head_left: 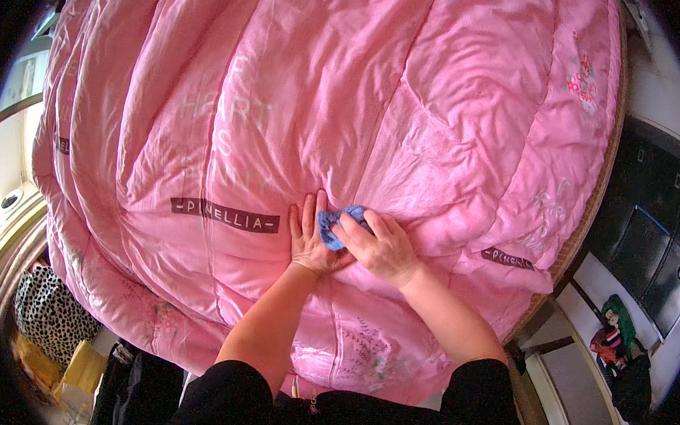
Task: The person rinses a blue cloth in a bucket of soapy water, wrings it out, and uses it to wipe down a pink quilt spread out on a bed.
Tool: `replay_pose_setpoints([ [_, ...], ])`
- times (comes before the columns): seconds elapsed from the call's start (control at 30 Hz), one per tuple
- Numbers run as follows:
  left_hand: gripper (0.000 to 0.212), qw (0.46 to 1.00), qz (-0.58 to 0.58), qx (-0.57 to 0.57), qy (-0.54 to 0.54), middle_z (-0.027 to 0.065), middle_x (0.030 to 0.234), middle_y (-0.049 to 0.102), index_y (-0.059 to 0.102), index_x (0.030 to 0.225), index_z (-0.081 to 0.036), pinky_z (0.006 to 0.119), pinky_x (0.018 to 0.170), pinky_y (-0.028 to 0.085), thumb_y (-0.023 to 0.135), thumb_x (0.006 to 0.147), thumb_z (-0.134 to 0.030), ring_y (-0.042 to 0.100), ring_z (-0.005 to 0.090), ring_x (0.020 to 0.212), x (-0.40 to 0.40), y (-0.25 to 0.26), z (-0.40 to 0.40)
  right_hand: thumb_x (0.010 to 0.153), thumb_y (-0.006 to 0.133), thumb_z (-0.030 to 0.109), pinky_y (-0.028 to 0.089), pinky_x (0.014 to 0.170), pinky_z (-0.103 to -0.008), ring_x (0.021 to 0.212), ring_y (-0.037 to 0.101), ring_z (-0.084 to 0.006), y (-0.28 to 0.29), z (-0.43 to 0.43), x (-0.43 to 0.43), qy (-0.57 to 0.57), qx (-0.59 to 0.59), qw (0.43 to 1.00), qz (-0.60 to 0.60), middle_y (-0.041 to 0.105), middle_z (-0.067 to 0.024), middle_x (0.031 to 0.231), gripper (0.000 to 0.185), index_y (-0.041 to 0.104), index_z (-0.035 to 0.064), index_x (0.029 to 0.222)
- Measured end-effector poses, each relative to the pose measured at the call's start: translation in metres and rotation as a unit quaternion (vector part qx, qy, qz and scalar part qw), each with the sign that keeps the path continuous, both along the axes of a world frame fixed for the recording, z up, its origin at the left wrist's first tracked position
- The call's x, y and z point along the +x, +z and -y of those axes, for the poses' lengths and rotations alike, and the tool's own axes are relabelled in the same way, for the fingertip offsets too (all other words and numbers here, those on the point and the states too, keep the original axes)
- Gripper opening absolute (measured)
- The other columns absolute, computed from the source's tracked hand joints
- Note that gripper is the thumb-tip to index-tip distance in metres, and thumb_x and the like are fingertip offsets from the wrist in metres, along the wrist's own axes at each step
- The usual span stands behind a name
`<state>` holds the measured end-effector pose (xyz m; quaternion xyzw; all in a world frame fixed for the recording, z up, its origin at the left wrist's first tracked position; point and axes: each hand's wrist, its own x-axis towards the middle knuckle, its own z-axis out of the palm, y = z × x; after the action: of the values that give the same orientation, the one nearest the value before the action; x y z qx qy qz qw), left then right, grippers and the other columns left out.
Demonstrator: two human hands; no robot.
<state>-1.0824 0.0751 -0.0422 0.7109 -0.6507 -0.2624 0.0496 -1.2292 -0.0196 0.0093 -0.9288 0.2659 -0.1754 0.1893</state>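
Note:
A pink quilt (255, 254) with printed lettering and flower sprays covers the bed before me, with folds on its left and finer wrinkles on its right. My left hand (314, 240) lies on the quilt, its fingers spread and pointing away from me. Bunched in my right hand (382, 244) is a blue patterned cloth (334, 229), which overlaps part of the left hand. The right fingers curl over the cloth from the right. What lies under the cloth is hidden.
A window (19, 163) is at the left, with a black-and-white spotted cloth (53, 312) and a yellow cloth (82, 372) below it. The bed's brown edge (608, 170) curves down the right side. Beyond it are a black door-like panel (649, 214) and a green-haired figure (619, 323).

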Motion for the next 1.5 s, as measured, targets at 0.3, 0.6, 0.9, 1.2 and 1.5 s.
replay_pose_setpoints([
  [0.3,0.060,0.989,0.032,-0.136,-0.042,0.0275,0.150,0.025,0.054,0.124,-0.045,0.068,0.106,0.018,0.067,0.065,-0.043,0.025,0.0464,0.137,-0.006,0.006,0.015,0.084,0.058,0.015,0.048,0.082,-0.0402,0.094,0.057,-0.0313,-0.021,0.208,-0.002,-0.359,-0.175,0.910,-0.110,0.061,-0.0109,0.113,0.032,0.065,0.0187,0.115],
  [0.6,0.054,0.988,0.043,-0.147,-0.029,0.0266,0.148,0.031,0.059,0.119,-0.042,0.068,0.105,0.019,0.064,0.066,-0.043,0.027,0.0451,0.137,-0.007,0.004,0.008,0.090,0.051,0.012,0.056,0.068,-0.0370,0.091,0.056,-0.0292,-0.024,0.089,-0.077,-0.175,-0.132,0.960,-0.173,0.054,-0.0110,0.122,0.034,0.060,0.0224,0.122],
  [0.9,0.053,0.978,0.065,-0.195,-0.027,0.0263,0.149,0.028,0.061,0.119,-0.040,0.064,0.109,0.017,0.063,0.066,-0.039,0.026,0.0445,0.137,-0.011,0.001,0.011,0.089,0.060,0.028,0.048,0.074,-0.0435,0.088,0.059,-0.0307,0.008,0.047,-0.059,-0.424,0.045,0.904,-0.035,0.062,-0.0152,0.102,0.025,0.065,0.0077,0.103],
  [1.2,0.054,0.989,-0.039,-0.138,-0.029,0.0227,0.156,0.012,0.059,0.126,-0.039,0.060,0.112,0.001,0.065,0.072,-0.039,0.009,0.0397,0.144,-0.001,0.019,0.008,0.092,0.056,0.021,0.048,0.085,-0.0402,0.094,0.060,-0.0301,0.028,0.064,-0.202,-0.542,0.046,0.807,-0.231,0.060,-0.0159,0.109,0.028,0.061,0.0080,0.117],
  [1.5,0.051,0.984,-0.095,-0.060,-0.137,0.0137,0.147,0.037,0.061,0.125,-0.027,0.056,0.114,0.008,0.063,0.076,-0.041,0.023,0.0316,0.141,0.003,0.044,-0.019,0.082,0.059,-0.003,0.039,0.101,-0.0388,0.116,0.050,-0.0360,0.060,-0.038,0.038,-0.309,0.083,0.943,0.094,0.053,-0.0185,0.122,0.046,0.055,0.0060,0.127],
])
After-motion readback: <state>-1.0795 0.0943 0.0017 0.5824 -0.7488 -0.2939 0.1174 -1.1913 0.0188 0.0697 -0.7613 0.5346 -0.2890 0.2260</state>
